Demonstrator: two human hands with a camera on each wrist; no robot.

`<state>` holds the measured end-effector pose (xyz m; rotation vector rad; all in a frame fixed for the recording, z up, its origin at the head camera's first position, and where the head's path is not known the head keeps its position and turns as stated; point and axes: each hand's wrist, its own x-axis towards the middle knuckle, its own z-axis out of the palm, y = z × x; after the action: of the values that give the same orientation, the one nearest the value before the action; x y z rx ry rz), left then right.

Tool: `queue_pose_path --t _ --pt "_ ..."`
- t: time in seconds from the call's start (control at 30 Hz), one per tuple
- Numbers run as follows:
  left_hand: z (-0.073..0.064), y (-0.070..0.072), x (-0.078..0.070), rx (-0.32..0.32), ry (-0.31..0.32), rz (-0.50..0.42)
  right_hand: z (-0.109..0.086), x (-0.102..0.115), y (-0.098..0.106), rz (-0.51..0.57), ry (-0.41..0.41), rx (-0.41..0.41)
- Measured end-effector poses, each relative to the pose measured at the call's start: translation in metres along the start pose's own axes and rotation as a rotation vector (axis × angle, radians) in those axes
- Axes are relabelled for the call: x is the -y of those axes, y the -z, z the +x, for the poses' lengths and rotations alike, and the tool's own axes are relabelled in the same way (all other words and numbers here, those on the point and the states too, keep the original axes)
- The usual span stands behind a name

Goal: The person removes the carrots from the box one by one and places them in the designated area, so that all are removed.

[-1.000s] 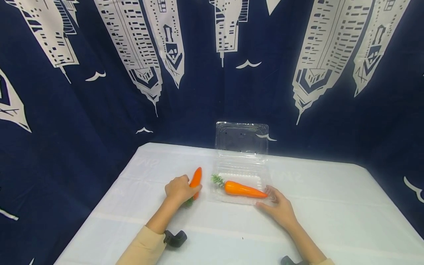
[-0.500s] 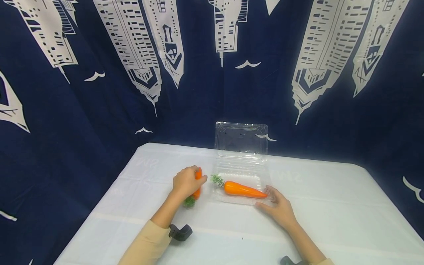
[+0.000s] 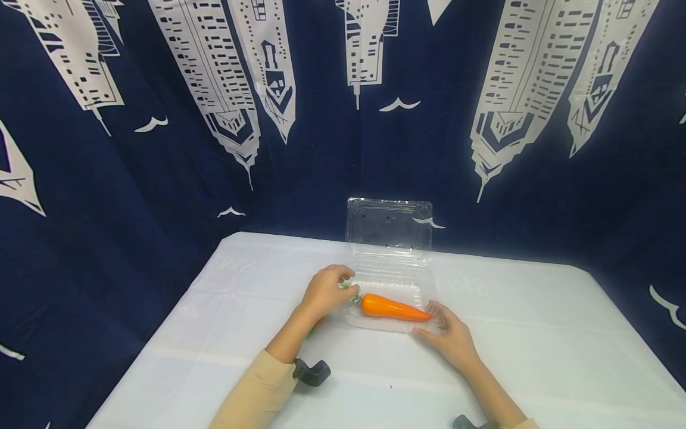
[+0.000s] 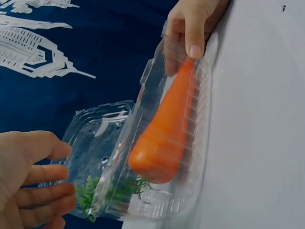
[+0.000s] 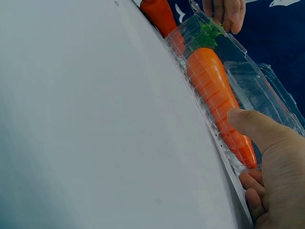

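Note:
An open clear plastic clamshell box [image 3: 377,325] lies on the table in the head view, its lid [image 3: 388,225] tipped back. Inside rests an orange carrot [image 3: 393,307], its green leafy top [image 4: 88,191] at the box's left rim. My right hand [image 3: 452,339] grips the right end of the box, the thumb beside the carrot's tip. My left hand [image 3: 326,291] hovers at the left rim near the leaves; its fingers [image 4: 47,195] are loosely bent and hold nothing. A second carrot [image 5: 157,16] lies left of the box, mostly hidden under the left hand in the head view.
A white cloth covers the table [image 3: 509,345]. Behind it hangs a dark blue curtain [image 3: 321,167] printed with white buildings, and the raised lid stands close in front of it. Dark wrist mounts [image 3: 312,372] sit below the hands.
My left hand has let go of the second carrot and moved right to the box's left rim. The right hand keeps its hold on the box.

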<state>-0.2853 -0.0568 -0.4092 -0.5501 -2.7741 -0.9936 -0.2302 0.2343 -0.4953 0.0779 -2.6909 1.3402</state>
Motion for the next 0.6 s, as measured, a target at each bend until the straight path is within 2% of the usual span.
queue_pose_path --t 0.27,0.5,0.6 --pt "0.006 -0.011 -0.002 0.05 -0.083 0.003 0.001 0.0 0.0 -0.008 -0.014 0.003" --pt "0.011 -0.021 -0.003 0.163 -0.123 0.049 0.001 0.0 0.0 -0.013 -0.012 0.002" --pt "0.013 -0.026 -0.003 0.192 -0.137 0.076 0.001 -0.001 0.0 -0.014 -0.011 0.0"
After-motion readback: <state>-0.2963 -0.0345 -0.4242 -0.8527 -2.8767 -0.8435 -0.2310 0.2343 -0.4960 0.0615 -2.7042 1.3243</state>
